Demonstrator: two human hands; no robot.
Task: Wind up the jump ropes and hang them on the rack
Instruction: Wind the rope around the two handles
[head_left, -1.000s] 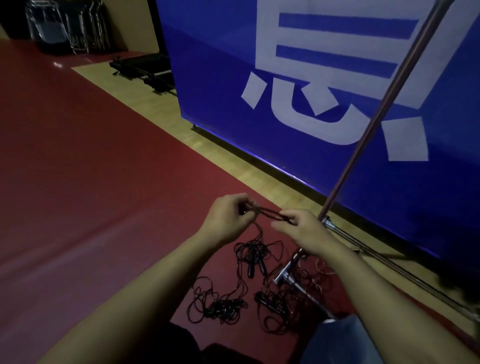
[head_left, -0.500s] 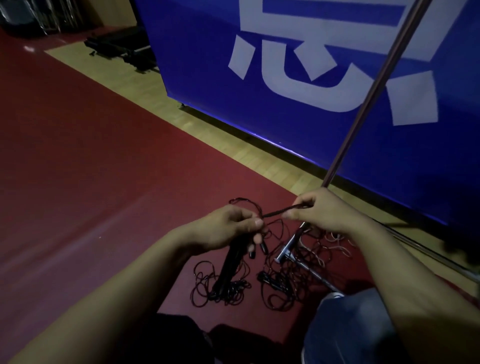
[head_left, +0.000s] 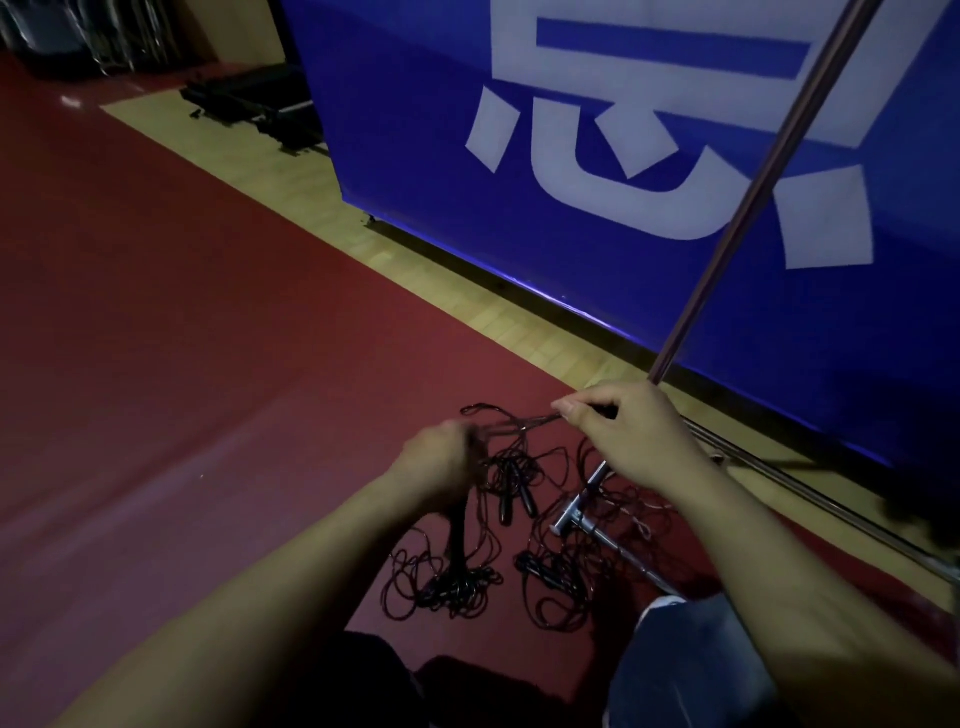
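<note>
The right hand (head_left: 623, 441) pinches a stretch of dark jump rope (head_left: 511, 428) between thumb and curled fingers; the left hand (head_left: 441, 462), blurred, grips the same rope lower and to its left, strands trailing down from it. Beneath both hands more jump ropes (head_left: 452, 582) lie tangled on the red floor (head_left: 182, 389). Just right of them stands the rack (head_left: 753, 208), with a blue banner (head_left: 415, 156) behind it.

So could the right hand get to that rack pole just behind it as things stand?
Probably not right away: the right hand is pinching the jump rope, so it is occupied. The rack pole itself stands unobstructed just beyond the knuckles.
</note>
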